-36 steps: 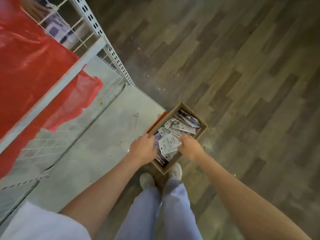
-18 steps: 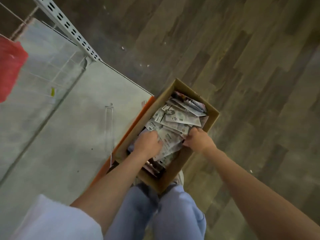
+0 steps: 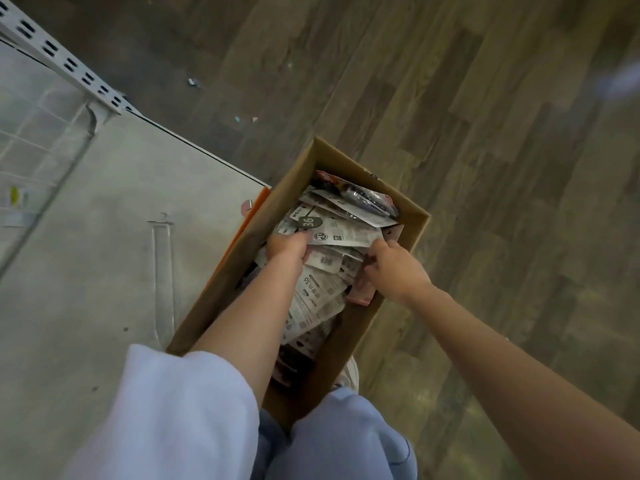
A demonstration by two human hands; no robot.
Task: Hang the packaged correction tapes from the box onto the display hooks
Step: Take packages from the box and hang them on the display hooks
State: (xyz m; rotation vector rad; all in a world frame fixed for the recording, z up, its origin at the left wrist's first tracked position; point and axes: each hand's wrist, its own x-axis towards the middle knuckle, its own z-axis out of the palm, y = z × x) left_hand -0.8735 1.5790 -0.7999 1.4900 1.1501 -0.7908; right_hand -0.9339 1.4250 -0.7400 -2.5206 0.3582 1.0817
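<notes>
Head view: down on the wood-plank floor [image 3: 485,168], the cardboard box [image 3: 349,334] sits beside a grey shelf base [image 3: 104,254], heaped with packaged correction tapes [image 3: 322,292]. Left hand [image 3: 285,249] is in there, fingers curled onto a packet; right hand [image 3: 394,268] pinches at the pile's edge.

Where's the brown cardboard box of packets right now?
In the head view the brown cardboard box sits on the floor at centre, against the grey shelf base on its left, with both hands reaching into it.
</notes>
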